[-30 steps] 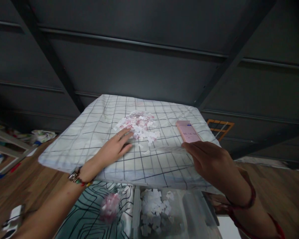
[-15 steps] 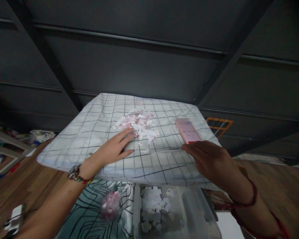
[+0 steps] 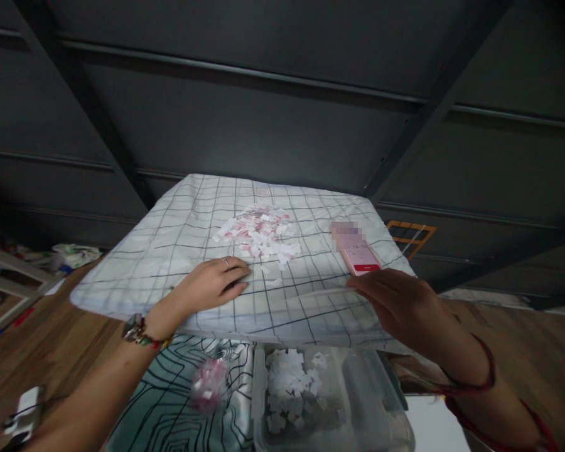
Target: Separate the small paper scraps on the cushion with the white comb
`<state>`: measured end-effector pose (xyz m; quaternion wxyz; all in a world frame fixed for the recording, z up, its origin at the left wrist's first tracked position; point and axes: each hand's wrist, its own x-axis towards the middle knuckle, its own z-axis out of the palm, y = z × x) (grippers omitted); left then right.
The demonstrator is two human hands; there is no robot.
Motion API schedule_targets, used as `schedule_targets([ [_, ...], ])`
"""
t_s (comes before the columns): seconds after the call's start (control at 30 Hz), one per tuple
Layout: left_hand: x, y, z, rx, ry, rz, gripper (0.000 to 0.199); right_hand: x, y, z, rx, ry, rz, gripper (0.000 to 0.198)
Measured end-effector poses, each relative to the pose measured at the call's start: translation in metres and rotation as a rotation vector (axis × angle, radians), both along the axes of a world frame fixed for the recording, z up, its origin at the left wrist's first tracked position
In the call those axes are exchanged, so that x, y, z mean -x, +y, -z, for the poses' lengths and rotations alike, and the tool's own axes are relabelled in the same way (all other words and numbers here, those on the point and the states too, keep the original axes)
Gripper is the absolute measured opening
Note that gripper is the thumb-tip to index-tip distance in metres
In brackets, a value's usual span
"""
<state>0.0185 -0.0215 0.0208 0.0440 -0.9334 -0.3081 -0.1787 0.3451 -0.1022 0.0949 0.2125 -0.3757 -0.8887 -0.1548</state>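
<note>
My left hand (image 3: pixel 219 280) rests on the white checked cloth (image 3: pixel 169 223) with its fingers bent and the thumb apart, holding nothing. Just beyond its fingertips lies a loose pile of torn paper scraps (image 3: pixel 258 229), white and pinkish. My right hand (image 3: pixel 405 301) is closed at the near end of a pink phone (image 3: pixel 355 248), which lies on the cloth. The fingers cover the phone's lower corner, and part of the grip is hidden under the hand. A red bar shows near the bottom of its screen, while its upper part is blurred out.
Below the cloth's near edge stands a clear plastic box (image 3: pixel 334 402) with white paper pieces (image 3: pixel 294 376) inside. Left of it, a clear bag with pink contents (image 3: pixel 209 383) lies on teal patterned fabric (image 3: pixel 169 402). A dark panelled wall (image 3: pixel 263 125) rises behind.
My left hand has drawn back from the paper pile toward me, its fingers now more bent. My right hand stays at the phone's near end, uncovering slightly more of the red bar.
</note>
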Motion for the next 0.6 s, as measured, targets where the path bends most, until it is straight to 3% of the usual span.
schedule_targets([
  [0.6, -0.001, 0.004, 0.000, -0.019, -0.038, 0.015, 0.029, -0.016, -0.025, -0.010, 0.068, 0.010, 0.007, 0.031],
])
